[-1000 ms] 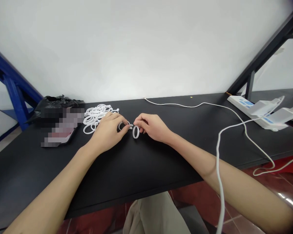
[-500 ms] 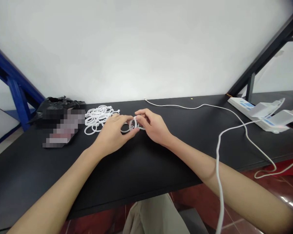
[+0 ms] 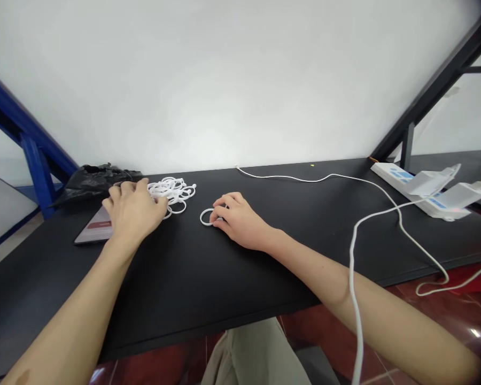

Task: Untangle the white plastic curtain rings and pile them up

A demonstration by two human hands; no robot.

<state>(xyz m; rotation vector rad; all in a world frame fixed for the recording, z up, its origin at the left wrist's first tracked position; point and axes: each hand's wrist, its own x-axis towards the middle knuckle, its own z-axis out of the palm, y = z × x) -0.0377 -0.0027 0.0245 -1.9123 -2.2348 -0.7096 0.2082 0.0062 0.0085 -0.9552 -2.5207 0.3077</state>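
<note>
A thin white ring (image 3: 204, 218) lies on the black tabletop, and my right hand (image 3: 237, 220) has its curled fingertips closed on its right side. Part of the ring is hidden by those fingers. My left hand (image 3: 134, 208) is farther left, palm down with fingers apart, over the upper part of a flat device with a lit screen (image 3: 97, 224). Its thumb is beside a tangled pile of white rings (image 3: 172, 190), some with small round knobs. Whether the left fingertips touch anything, I cannot tell.
A crumpled black plastic bag (image 3: 90, 182) sits behind the device. At the right is a white power strip (image 3: 396, 174) with chargers plugged in. A white cable (image 3: 353, 267) crosses over my right forearm. A thinner cord (image 3: 288, 176) runs along the table's back.
My hands have parted. The left hand has moved left from the ring between them to above the device. My right hand has lowered slightly, staying at the ring on the table.
</note>
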